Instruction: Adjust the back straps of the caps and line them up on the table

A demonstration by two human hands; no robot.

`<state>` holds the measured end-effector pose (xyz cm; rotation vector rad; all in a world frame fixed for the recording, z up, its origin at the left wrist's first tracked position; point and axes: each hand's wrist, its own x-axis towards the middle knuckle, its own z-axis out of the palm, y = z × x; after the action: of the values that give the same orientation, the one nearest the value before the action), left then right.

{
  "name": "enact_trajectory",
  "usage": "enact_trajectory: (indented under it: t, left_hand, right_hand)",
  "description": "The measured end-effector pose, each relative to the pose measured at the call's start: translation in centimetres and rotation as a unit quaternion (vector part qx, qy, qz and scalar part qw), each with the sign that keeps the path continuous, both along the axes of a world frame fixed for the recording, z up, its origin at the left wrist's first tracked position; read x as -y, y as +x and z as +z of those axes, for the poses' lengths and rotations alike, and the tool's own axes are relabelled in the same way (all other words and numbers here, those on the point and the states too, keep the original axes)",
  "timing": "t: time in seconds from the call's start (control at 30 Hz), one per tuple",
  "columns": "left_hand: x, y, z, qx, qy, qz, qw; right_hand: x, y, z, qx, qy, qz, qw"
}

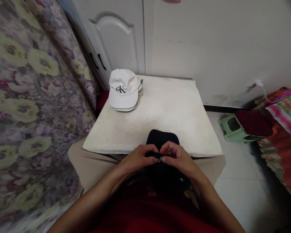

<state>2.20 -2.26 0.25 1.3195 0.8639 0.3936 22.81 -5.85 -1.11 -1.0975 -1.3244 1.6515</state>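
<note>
Pinching a dark strap (153, 154) of the black cap (162, 136) in a tight thumb-and-finger grip with left hand (141, 157) and right hand (176, 156), thumbs nearly together. Holding the black cap at six o'clock, over the near edge of the worktop (169, 108). Facing a white cap (124, 90) at ten o'clock on the worktop, with brim towards six. Flanked by floral curtain (38, 106) at nine and green stool (235, 129) at three.

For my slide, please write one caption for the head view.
Left hand and right hand pinch a black fabric cap at a white rectangular table bearing a white black-lettered fabric cap.
</note>
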Motion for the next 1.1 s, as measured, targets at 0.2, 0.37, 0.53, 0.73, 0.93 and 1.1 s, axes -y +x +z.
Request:
enact_trajectory:
  t: [0.2, 0.37, 0.53, 0.73, 0.93, 1.1]
  left_hand:
    - [-0.3, -0.4, 0.5, 0.002, 0.021, -0.035, 0.999]
    - [-0.4, -0.5, -0.2, 0.012, 0.018, -0.018, 1.0]
    - [-0.5, -0.5, -0.3, 0.022, -0.001, -0.017, 1.0]
    - [-0.5, -0.2, -0.4, 0.0, 0.024, -0.015, 1.0]
    - [-0.4, 0.0, -0.7, -0.014, 0.023, -0.012, 1.0]
    - [-0.1, 0.1, -0.1, -0.032, 0.025, -0.011, 0.999]
  right_hand:
    - [-0.1, 0.1, -0.1, -0.042, -0.028, -0.01, 0.999]
    - [-0.3, -0.1, -0.5, -0.06, -0.037, -0.018, 0.997]
    - [-0.5, 0.0, -0.8, -0.062, -0.035, -0.005, 0.997]
    - [-0.1, 0.0, 0.0, 0.054, 0.038, -0.028, 0.997]
    - [0.2, 0.0, 0.7, 0.106, 0.11, -0.031, 0.988]
    - [0.2, 0.0, 0.3, 0.114, 0.074, -0.019, 0.991]
